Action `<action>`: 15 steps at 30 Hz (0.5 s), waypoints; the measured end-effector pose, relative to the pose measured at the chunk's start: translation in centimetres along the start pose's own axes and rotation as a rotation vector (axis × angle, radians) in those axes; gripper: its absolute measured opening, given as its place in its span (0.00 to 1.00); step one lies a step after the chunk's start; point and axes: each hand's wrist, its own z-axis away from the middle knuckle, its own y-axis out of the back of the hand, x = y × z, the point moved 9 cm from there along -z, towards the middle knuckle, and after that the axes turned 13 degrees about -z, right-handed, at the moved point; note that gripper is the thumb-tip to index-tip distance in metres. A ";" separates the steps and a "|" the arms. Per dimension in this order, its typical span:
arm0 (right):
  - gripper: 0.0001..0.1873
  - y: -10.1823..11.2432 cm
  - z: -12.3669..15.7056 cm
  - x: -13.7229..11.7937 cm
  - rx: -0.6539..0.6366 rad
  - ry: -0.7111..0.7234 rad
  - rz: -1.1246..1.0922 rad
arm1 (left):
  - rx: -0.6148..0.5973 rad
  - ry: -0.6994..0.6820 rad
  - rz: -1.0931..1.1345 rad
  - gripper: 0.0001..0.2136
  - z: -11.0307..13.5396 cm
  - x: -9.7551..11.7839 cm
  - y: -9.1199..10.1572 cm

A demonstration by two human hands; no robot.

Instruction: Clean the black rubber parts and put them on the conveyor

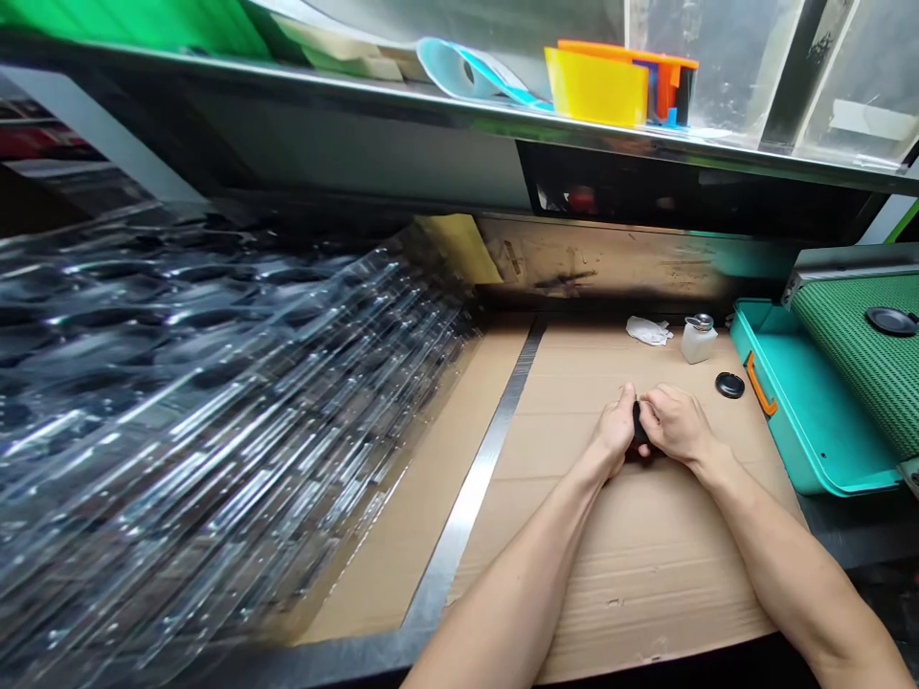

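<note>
My left hand (616, 428) and my right hand (675, 421) meet over the cardboard sheet (646, 555) on the bench. Together they pinch a small black part (638, 428), mostly hidden between the fingers. Both hands are closed around it. A loose black round cap (729, 385) lies to the right of my right hand. A small white bottle with a metal top (698, 339) stands behind it, next to a crumpled white wipe (649, 331).
A tall stack of clear plastic trays (187, 431) fills the left side. A teal bin with an orange handle (804, 411) and a green conveyor belt (862, 354) carrying a black disc (890, 321) sit at the right. Coloured plastic pieces rest on the shelf above (610, 86).
</note>
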 end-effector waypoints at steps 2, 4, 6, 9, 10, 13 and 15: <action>0.10 0.0 0.0 0.1 0.004 -0.006 -0.006 | -0.010 -0.021 0.016 0.30 0.0 0.1 -0.1; 0.09 -0.1 0.0 0.1 -0.009 -0.014 -0.021 | -0.019 -0.018 0.017 0.30 0.0 0.0 -0.1; 0.08 -0.2 0.1 0.2 -0.014 -0.021 -0.030 | -0.007 -0.013 0.002 0.30 0.0 -0.1 -0.1; 0.10 0.0 0.1 0.2 -0.004 -0.012 -0.030 | -0.001 -0.033 -0.012 0.30 -0.1 0.0 0.0; 0.10 0.0 0.1 0.2 -0.005 -0.009 -0.033 | -0.007 -0.036 -0.015 0.30 -0.1 0.0 0.0; 0.09 0.1 0.1 0.3 -0.015 -0.022 -0.046 | -0.019 -0.014 -0.036 0.31 -0.1 -0.1 -0.1; 0.09 0.1 0.1 0.2 -0.016 -0.027 -0.045 | -0.006 -0.011 -0.049 0.31 0.0 -0.2 0.0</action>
